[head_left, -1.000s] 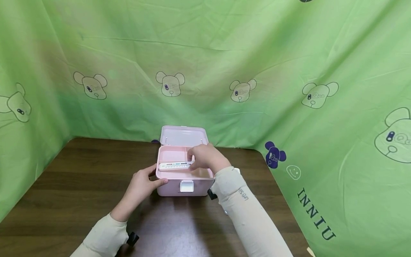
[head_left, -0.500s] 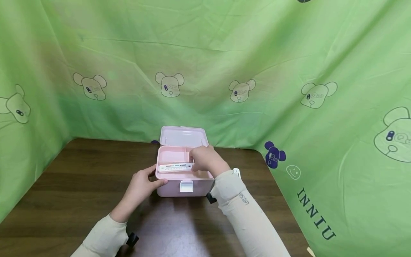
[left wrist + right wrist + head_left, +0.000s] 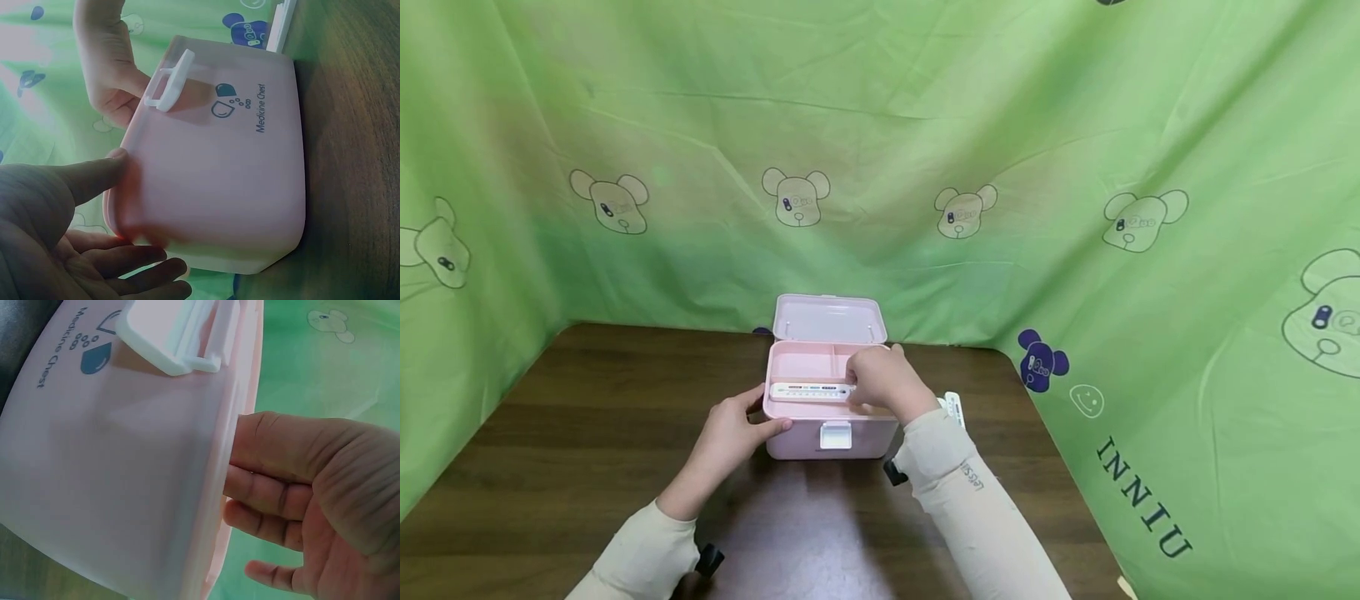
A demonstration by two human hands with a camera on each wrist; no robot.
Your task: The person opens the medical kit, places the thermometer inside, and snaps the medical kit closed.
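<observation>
While the left hand [image 3: 737, 429] grips the pink box [image 3: 801, 442], the right hand [image 3: 886, 381] pinches a white strip [image 3: 808, 392] inside it.

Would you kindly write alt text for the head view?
A person's left hand grips an open pink box on a wooden table while the right hand holds one end of a white strip inside it; green cloth hangs behind.

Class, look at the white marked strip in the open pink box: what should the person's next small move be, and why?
Probably loosen the right hand and lift it away: the white strip appears to lie level across the pink box, that hand is at its right end, and the left hand holds the box's side.
</observation>
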